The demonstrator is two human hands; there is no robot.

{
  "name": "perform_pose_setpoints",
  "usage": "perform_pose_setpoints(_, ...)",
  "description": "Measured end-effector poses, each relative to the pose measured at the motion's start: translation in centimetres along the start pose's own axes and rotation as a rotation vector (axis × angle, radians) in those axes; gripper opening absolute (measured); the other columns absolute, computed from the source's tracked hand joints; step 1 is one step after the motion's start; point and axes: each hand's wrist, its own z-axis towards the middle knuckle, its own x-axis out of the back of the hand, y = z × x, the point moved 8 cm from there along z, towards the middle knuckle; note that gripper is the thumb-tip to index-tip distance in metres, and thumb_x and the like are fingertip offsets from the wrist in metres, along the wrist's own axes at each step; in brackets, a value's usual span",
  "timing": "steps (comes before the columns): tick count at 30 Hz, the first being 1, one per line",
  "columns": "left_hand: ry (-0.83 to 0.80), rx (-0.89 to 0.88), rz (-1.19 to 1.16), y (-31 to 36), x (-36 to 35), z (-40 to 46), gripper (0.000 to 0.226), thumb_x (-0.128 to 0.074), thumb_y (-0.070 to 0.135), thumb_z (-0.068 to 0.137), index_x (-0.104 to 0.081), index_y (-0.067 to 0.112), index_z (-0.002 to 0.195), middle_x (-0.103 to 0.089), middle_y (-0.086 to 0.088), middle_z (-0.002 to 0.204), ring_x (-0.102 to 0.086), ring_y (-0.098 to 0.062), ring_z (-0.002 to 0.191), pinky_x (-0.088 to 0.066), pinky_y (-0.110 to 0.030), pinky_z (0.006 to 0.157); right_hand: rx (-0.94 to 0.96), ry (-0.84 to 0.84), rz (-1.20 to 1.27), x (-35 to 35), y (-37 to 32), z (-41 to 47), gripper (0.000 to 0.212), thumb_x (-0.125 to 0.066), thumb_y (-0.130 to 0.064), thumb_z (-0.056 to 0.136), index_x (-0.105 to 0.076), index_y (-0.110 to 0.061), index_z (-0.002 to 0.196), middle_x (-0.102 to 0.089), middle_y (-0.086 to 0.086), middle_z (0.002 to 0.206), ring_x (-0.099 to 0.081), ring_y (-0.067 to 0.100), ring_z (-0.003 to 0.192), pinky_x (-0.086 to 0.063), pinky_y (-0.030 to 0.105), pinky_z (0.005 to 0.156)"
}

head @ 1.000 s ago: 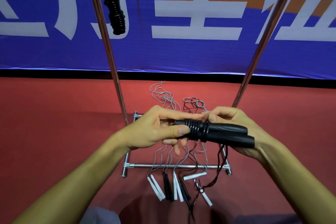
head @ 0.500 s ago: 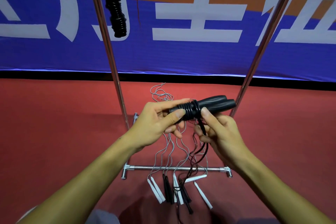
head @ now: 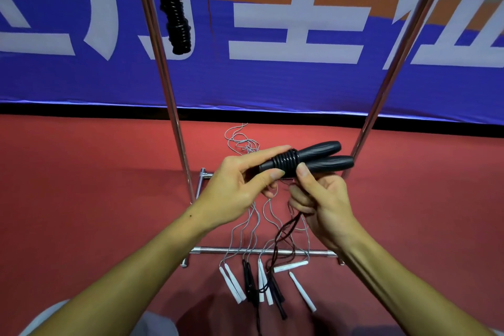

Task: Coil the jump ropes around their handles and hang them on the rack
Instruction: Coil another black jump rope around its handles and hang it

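Observation:
Two black jump-rope handles (head: 321, 157) lie side by side in front of me, with several turns of black cord coiled round their left part. My left hand (head: 240, 181) grips the handles at the coil, thumb below and fingers above. My right hand (head: 319, 199) pinches the loose black cord (head: 286, 229) just under the coil, its thumb against the handles. The cord hangs down from that hand to the floor. A fully coiled black rope (head: 176, 16) hangs from the rack's top bar at the upper left.
The metal rack has two slanted poles (head: 169, 106) and a low floor bar (head: 261, 251). Several uncoiled ropes with white and black handles (head: 261, 286) lie on the red floor under it. A blue banner wall stands behind.
My right hand came off the handle ends and dropped below the coil to take the loose cord. The handles rose and tilted upward to the right.

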Motion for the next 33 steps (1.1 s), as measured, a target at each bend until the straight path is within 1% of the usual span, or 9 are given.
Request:
perform_pose_setpoints(3,0.048,-0.010,0.043,-0.1,0.7,0.1,0.044,-0.064,-0.002,0.102,-0.066,0.028,0.135,-0.074,0.008,0.088,-0.064,-0.012,0.073,-0.064,-0.037,0.072,0.006,0.042,-0.142,0.0,0.0,0.5,0.032,-0.068,-0.036,0.095,-0.067,-0.004,0.094,-0.026,0.002,0.060,-0.017,0.013,0.048,-0.014,0.027,0.046)
perform_pose_setpoints(8,0.170,-0.013,0.127,-0.6,2.1,0.3,0.040,-0.065,0.004,0.102,-0.068,0.020,0.138,-0.077,-0.006,0.098,-0.066,-0.013,0.074,-0.064,-0.035,0.070,-0.036,0.077,-0.310,0.8,-0.2,0.3,0.027,-0.068,-0.023,0.096,-0.061,0.002,0.103,-0.072,0.013,0.080,-0.051,0.019,0.050,-0.043,0.026,0.050)
perform_pose_setpoints(14,0.245,-0.019,0.168,-0.8,3.5,0.7,0.038,-0.066,0.010,0.103,-0.069,0.027,0.137,-0.074,-0.002,0.089,-0.069,-0.016,0.072,-0.066,-0.045,0.071,-0.003,0.145,-0.571,2.6,-1.0,-0.4,0.008,-0.069,-0.010,0.098,-0.069,-0.001,0.097,-0.079,0.010,0.083,-0.074,0.020,0.070,-0.058,0.026,0.068)
perform_pose_setpoints(18,0.251,-0.015,0.226,-1.3,3.3,0.7,0.038,-0.066,0.014,0.103,-0.069,0.027,0.139,-0.074,-0.002,0.087,-0.071,-0.017,0.071,-0.066,-0.046,0.071,-0.150,0.103,-0.524,2.7,-0.3,-0.3,0.015,-0.067,-0.015,0.100,-0.076,-0.003,0.098,-0.071,0.004,0.074,-0.060,0.016,0.061,-0.052,0.026,0.059)
perform_pose_setpoints(21,0.222,-0.045,0.326,-1.3,3.0,0.7,0.038,-0.066,0.026,0.101,-0.067,0.036,0.138,-0.074,-0.001,0.086,-0.071,-0.027,0.070,-0.063,-0.049,0.071,-0.542,0.059,-0.018,2.0,1.5,-1.3,0.028,-0.059,-0.018,0.104,-0.074,0.005,0.113,-0.048,-0.002,0.069,-0.027,0.006,0.054,-0.019,0.017,0.047)
perform_pose_setpoints(23,0.198,-0.050,0.331,-1.5,2.8,0.7,0.038,-0.065,0.029,0.101,-0.066,0.039,0.137,-0.074,-0.003,0.087,-0.070,-0.032,0.073,-0.063,-0.049,0.072,-0.528,0.014,-0.144,2.2,0.6,-1.3,0.033,-0.056,-0.023,0.106,-0.073,0.004,0.112,-0.039,-0.004,0.067,-0.018,0.007,0.055,-0.013,0.020,0.048)
perform_pose_setpoints(28,0.166,-0.040,0.384,-1.8,2.7,0.7,0.039,-0.065,0.031,0.101,-0.067,0.033,0.140,-0.078,-0.002,0.094,-0.070,-0.029,0.074,-0.061,-0.046,0.072,-0.262,-0.045,-0.774,2.5,-2.1,-0.7,0.022,-0.065,-0.025,0.102,-0.072,-0.008,0.090,-0.056,0.003,0.063,-0.048,0.019,0.058,-0.043,0.030,0.055)
perform_pose_setpoints(31,0.163,-0.059,0.407,-1.6,2.7,0.7,0.039,-0.065,0.031,0.101,-0.067,0.031,0.140,-0.079,0.003,0.101,-0.071,-0.030,0.080,-0.061,-0.046,0.075,-0.309,-0.009,-0.660,3.0,-1.8,-0.8,0.027,-0.049,-0.015,0.110,-0.071,0.000,0.104,-0.075,0.014,0.079,-0.063,0.018,0.066,-0.055,0.027,0.065)
perform_pose_setpoints(33,0.171,-0.058,0.387,-1.5,2.7,0.7,0.039,-0.065,0.030,0.101,-0.067,0.032,0.140,-0.079,0.002,0.101,-0.072,-0.032,0.080,-0.062,-0.047,0.074,-0.458,0.036,-0.341,3.1,-1.0,-1.1,0.031,-0.045,-0.012,0.110,-0.069,0.007,0.111,-0.071,0.012,0.078,-0.060,0.016,0.063,-0.056,0.025,0.061)
